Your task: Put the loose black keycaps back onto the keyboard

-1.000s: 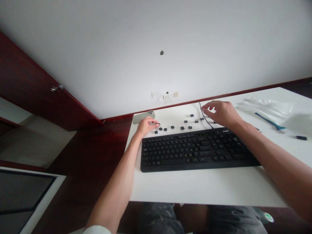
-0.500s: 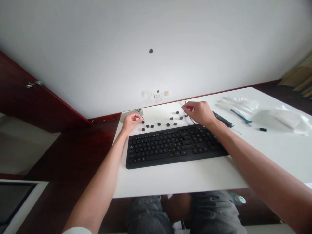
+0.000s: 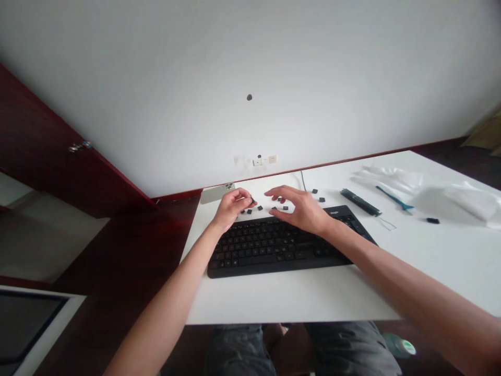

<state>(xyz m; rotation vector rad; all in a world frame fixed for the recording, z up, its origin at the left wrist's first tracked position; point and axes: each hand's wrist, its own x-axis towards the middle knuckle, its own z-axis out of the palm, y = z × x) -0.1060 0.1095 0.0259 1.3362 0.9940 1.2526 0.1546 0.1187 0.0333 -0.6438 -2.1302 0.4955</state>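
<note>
A black keyboard [image 3: 250, 253] lies on the white table, with several key spots bare of caps. Over its back left edge, my left hand [image 3: 231, 206] pinches a small black keycap [image 3: 252, 201] between thumb and fingertips. My right hand [image 3: 299, 206] hovers above the keyboard's back edge, thumb and fingers apart, nothing between them. Several loose keycaps lie behind the keyboard, one of them a keycap [image 3: 260, 208] between my two hands. Two more, including a keycap [image 3: 322, 199], sit beyond my right hand. My right hand and forearm hide part of the keys.
A grey phone [image 3: 217, 194] lies at the back left of the table [image 3: 297, 300]. To the right are a black folded item [image 3: 360, 202], a blue tool [image 3: 394, 198], a small black piece [image 3: 432, 221] and crumpled white plastic [image 3: 469, 201]. A cable [image 3: 303, 180] runs toward the wall.
My left hand has moved right and nearer, now with a keycap at its fingertips. My right hand has moved left and nearer, its fingers spreading apart. The view has shifted slightly.
</note>
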